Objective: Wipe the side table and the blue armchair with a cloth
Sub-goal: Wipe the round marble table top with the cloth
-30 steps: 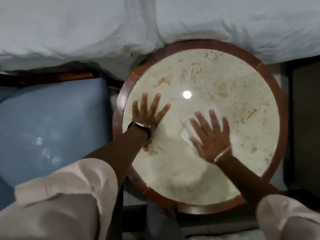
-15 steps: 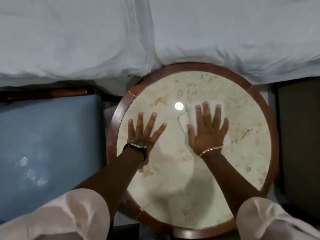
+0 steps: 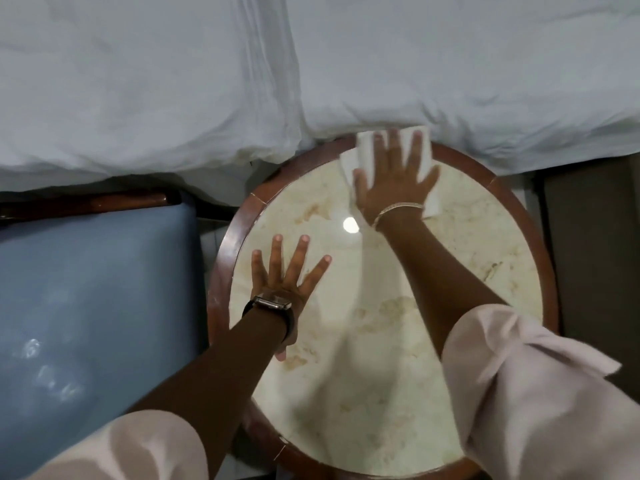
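Cloth point(image 3: 350, 160) sits at bench point(image 3: 485, 271) rim, 12 o'clock, under flat, spread right hand point(image 3: 394, 181); left hand point(image 3: 280, 282) splayed wide at 9 o'clock. Ungripped, cloth may snag on bedding point(image 3: 450, 81) and slip free.

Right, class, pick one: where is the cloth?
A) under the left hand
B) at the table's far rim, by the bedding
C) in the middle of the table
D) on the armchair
B: the right hand presses the cloth flat over the far rim of the table, beside the bedding.
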